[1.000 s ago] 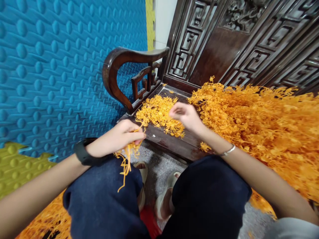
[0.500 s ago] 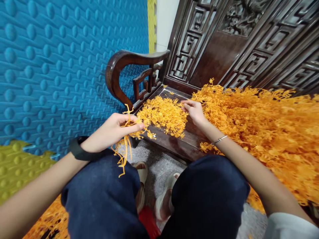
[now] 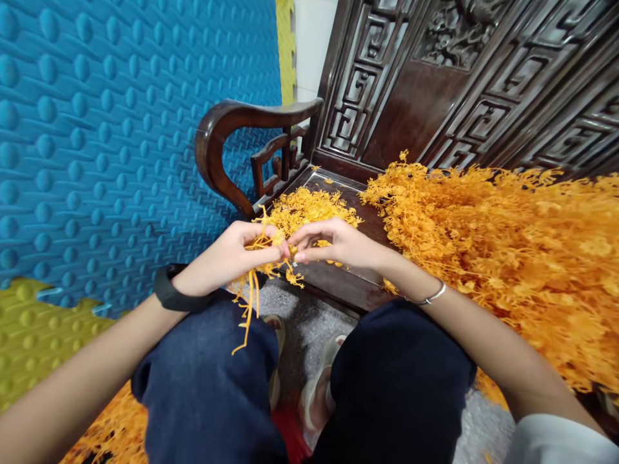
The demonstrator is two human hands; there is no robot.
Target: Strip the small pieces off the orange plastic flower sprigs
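Observation:
My left hand (image 3: 246,248) is closed on a bunch of orange plastic sprigs (image 3: 251,303), whose thin stems hang below the palm and poke out above the fingers. My right hand (image 3: 333,241) meets it fingertip to fingertip, its thumb and fingers pinched around a small orange plastic piece (image 3: 293,251) at the end of the bunch. Just behind both hands, a pile of small yellow-orange plastic pieces (image 3: 314,205) lies on the dark wooden seat (image 3: 333,277). My right hand covers part of that pile.
A large heap of orange plastic sprigs (image 3: 503,245) fills the right of the bench. The carved backrest (image 3: 401,116) and curved armrest (image 3: 213,142) bound the seat. Blue foam mat (image 3: 120,129) is at left, with more orange sprigs (image 3: 116,425) low down.
My right hand has moved left from beside the small pile to my left hand's fingertips. My left hand still holds the bunch and has shifted slightly right.

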